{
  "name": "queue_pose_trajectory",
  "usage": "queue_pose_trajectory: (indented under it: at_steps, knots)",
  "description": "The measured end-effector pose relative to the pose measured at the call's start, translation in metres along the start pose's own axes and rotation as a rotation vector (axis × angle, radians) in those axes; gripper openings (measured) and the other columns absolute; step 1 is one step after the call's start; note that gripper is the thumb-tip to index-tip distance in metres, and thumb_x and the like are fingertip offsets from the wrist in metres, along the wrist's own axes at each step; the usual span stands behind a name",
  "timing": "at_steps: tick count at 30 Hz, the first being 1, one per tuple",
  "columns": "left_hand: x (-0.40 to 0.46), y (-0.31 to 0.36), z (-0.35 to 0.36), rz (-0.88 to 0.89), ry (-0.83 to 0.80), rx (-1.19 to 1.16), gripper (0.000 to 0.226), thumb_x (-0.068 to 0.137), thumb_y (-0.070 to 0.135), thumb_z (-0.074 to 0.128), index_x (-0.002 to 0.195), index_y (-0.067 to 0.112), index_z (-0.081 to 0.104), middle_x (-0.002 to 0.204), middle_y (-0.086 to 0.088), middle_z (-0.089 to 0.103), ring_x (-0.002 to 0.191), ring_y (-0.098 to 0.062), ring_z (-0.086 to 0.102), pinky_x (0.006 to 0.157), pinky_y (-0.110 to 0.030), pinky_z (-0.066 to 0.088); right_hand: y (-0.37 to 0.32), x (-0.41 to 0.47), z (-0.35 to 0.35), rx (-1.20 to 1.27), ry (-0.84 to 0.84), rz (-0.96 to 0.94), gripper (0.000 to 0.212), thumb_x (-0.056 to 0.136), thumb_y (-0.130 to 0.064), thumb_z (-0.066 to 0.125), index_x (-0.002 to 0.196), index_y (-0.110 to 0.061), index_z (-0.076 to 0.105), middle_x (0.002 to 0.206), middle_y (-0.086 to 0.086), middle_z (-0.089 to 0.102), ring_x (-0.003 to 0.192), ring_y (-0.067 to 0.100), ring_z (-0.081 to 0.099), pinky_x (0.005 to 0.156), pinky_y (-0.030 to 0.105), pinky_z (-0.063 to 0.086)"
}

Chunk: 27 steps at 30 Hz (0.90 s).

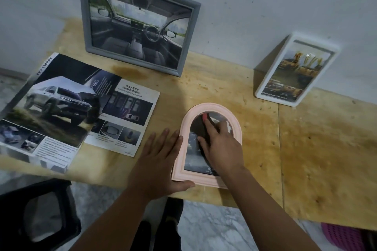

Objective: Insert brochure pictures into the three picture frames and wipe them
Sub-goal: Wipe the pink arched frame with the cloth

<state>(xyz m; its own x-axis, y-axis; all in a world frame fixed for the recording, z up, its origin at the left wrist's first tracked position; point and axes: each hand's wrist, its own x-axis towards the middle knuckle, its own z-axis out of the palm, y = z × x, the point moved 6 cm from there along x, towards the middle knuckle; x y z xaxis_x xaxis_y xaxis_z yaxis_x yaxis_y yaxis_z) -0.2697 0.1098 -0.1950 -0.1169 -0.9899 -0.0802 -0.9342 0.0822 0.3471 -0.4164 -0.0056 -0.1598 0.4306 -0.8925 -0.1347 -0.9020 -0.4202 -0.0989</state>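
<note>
A pink arched picture frame (206,144) lies flat on a pale wooden table (306,149), just below the centre of the view, close to the table's near edge. Its top is rounded and its bottom is straight. A dark car picture shows behind its glass.

The right hand (222,144) lies on the glass, fingers spread and bent down over a dark cloth (201,128) that it presses against the pane. A red bit of the cloth shows at the fingertips near the arch's top. The left hand (161,161) lies flat and open beside the frame, fingers straight along its left side and thumb against its lower left corner.

A grey rectangular frame (138,20) stands at upper centre, leaning on the white wall (265,6), with a picture of a car interior inside. A white rounded frame (295,69) stands tilted at the right, also against the wall, holding a picture of yellowish vehicles. An open car brochure (67,108) covers the left of the table, its far left corner hanging past the table edge.

Bare stained wood stretches to the right of the pink frame and between it and the two standing frames. Below the table edge sit a black stool (38,216) at lower left, marble floor (214,228), and a purple basket (344,234) at lower right.
</note>
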Motion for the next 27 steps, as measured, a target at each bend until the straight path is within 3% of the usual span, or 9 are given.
queue_pose_trajectory:
  at_steps: [4, 8, 11, 13, 15, 17, 21, 25, 27]
  knots:
    - [0.0, 0.0, 0.0, 0.01, 0.011, -0.002, 0.123, 0.074, 0.095, 0.044, 0.161, 0.009, 0.028, 0.171, -0.009, 0.018, 0.159, -0.031, 0.009, 0.124, -0.061, 0.018, -0.003, -0.013, 0.004, 0.096, -0.059, 0.008, 0.055, 0.104, -0.037, 0.048, 0.156, -0.024, 0.038, 0.146, 0.007, 0.049, 0.101, 0.032, 0.068, 0.07, 0.041, 0.059]
    - [-0.001, 0.0, 0.001, 0.007, 0.006, -0.015, 0.123, 0.074, 0.095, 0.044, 0.16, 0.009, 0.029, 0.171, -0.009, 0.019, 0.159, -0.03, 0.009, 0.124, -0.061, 0.02, -0.011, -0.047, 0.0, 0.231, -0.182, -0.05, 0.049, 0.102, -0.037, 0.053, 0.15, -0.028, 0.048, 0.123, 0.002, 0.059, 0.093, 0.025, 0.068, 0.07, 0.035, 0.056]
    - [0.0, 0.0, 0.0, 0.005, 0.015, -0.013, 0.123, 0.074, 0.095, 0.044, 0.16, 0.009, 0.03, 0.171, -0.008, 0.019, 0.159, -0.03, 0.009, 0.124, -0.06, 0.02, -0.003, -0.048, -0.007, 0.669, -0.427, 0.044, 0.033, 0.1, -0.028, 0.061, 0.133, -0.033, 0.065, 0.103, -0.003, 0.073, 0.08, 0.018, 0.073, 0.073, 0.035, 0.06]
    - [0.0, 0.0, -0.001, 0.007, 0.029, -0.013, 0.123, 0.073, 0.095, 0.045, 0.159, 0.009, 0.031, 0.17, -0.009, 0.02, 0.159, -0.03, 0.01, 0.124, -0.06, 0.02, 0.009, -0.03, -0.019, 0.86, -0.379, 0.141, 0.03, 0.1, -0.021, 0.063, 0.125, -0.035, 0.069, 0.093, -0.001, 0.077, 0.08, 0.018, 0.074, 0.072, 0.032, 0.06]
    - [0.0, 0.001, -0.002, 0.006, 0.036, -0.009, 0.124, 0.072, 0.095, 0.047, 0.159, 0.009, 0.032, 0.17, -0.009, 0.022, 0.159, -0.031, 0.012, 0.124, -0.061, 0.02, 0.026, -0.003, -0.028, 0.745, -0.133, 0.17, 0.032, 0.099, -0.02, 0.063, 0.129, -0.031, 0.069, 0.102, -0.005, 0.075, 0.093, 0.015, 0.069, 0.078, 0.028, 0.052]
    - [0.0, 0.001, -0.001, 0.009, 0.037, 0.001, 0.124, 0.071, 0.095, 0.048, 0.159, 0.008, 0.033, 0.169, -0.009, 0.023, 0.159, -0.031, 0.014, 0.123, -0.061, 0.02, 0.027, 0.019, -0.026, 0.559, -0.005, 0.156, 0.034, 0.099, -0.021, 0.061, 0.132, -0.024, 0.067, 0.107, -0.002, 0.069, 0.097, 0.017, 0.062, 0.08, 0.026, 0.043]
    - [0.0, 0.001, 0.0, 0.012, 0.032, 0.023, 0.124, 0.071, 0.095, 0.047, 0.159, 0.008, 0.032, 0.169, -0.01, 0.023, 0.158, -0.032, 0.014, 0.123, -0.062, 0.022, 0.0, 0.026, -0.004, 0.346, -0.103, 0.074, 0.034, 0.102, -0.028, 0.05, 0.133, -0.021, 0.061, 0.12, 0.01, 0.064, 0.101, 0.032, 0.063, 0.08, 0.038, 0.051]
    - [0.0, 0.0, 0.001, 0.011, 0.028, 0.013, 0.124, 0.072, 0.095, 0.047, 0.158, 0.008, 0.034, 0.168, -0.01, 0.026, 0.158, -0.031, 0.015, 0.122, -0.062, 0.022, -0.019, -0.014, -0.005, 0.284, -0.17, -0.095, 0.032, 0.103, -0.028, 0.047, 0.131, -0.02, 0.061, 0.117, 0.006, 0.06, 0.089, 0.029, 0.064, 0.07, 0.037, 0.051]
    - [-0.001, 0.0, 0.001, 0.014, 0.033, 0.0, 0.123, 0.073, 0.095, 0.047, 0.159, 0.008, 0.032, 0.169, -0.01, 0.024, 0.159, -0.031, 0.013, 0.122, -0.062, 0.022, -0.019, -0.034, -0.008, 0.283, -0.267, -0.158, 0.031, 0.103, -0.029, 0.048, 0.13, -0.023, 0.062, 0.118, 0.002, 0.062, 0.091, 0.025, 0.064, 0.073, 0.038, 0.052]
